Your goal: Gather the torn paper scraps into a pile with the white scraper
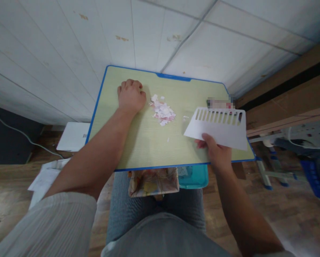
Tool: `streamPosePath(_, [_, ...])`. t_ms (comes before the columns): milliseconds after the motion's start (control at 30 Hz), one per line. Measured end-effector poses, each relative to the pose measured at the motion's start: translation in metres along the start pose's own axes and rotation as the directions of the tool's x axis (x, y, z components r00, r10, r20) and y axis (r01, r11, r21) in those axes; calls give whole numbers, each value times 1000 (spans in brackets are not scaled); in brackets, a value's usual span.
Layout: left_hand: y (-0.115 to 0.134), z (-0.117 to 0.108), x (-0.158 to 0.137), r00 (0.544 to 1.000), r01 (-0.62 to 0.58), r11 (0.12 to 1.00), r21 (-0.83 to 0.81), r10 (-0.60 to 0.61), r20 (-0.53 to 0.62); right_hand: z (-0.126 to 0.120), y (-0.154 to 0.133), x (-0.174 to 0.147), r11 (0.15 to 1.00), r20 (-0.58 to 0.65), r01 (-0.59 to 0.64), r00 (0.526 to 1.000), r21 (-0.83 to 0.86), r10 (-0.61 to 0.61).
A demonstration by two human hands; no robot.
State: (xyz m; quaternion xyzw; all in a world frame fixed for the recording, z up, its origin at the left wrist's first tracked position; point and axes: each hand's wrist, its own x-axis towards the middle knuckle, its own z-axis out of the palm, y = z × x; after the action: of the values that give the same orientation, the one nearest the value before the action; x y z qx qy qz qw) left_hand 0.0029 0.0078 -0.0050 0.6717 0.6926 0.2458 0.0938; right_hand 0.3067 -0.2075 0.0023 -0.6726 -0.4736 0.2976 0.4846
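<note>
Right hand [220,155] grips a white slotted sheet [221,134] to one side of a heap of paper scraps [163,111]

Our right hand is closed on the sheet's near edge, thumb laid on top and the fingers we can see tucked underneath, so we have a pinch rather than a full fist. We hold the sheet at the right side of the desk [151,151], its row of slots toward the wall, with the desktop showing through them. Whether any edge of it touches the desk, we cannot tell.

Our left hand [131,94] rests on the desk, back upward and fingers loosely curled, just beside the heap. Its palm is hidden, so we cannot say how far it is open or whether anything lies beneath it.

The heap sits between our two hands, apart from the sheet, with a few loose bits [186,117] nearer the sheet. Below the desk's near edge we see a patterned box [154,184] and a teal tub [194,180].

We judge the step in hand to be holding and steering the sheet while the left hand supports nothing visible. Any next move of the sheet, we think, calls for a firm, level pinch and an unhurried pace, since the scraps look light enough to scatter.
</note>
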Motion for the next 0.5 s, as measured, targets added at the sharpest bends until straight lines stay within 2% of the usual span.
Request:
streamPosePath(133, [1, -2, -2, 1000, -3, 1000, 21, 2, 20, 14, 9, 44, 997, -113, 27, 993, 77, -18])
streamPosePath(200, [2, -3, -2, 1000, -3, 1000, 26, 3, 19, 21, 13, 57, 993, -111, 45, 993, 109, -33])
streamPosePath(333, [2, -3, -2, 1000, -17, 998, 65, 16, 8, 29, 15, 67, 995, -80, 57, 996, 87, -50])
streamPosePath(500, [0, 0, 1, 1000, -18, 999, 47, 17, 2, 29, 17, 66, 996, -112, 45, 993, 76, -36])
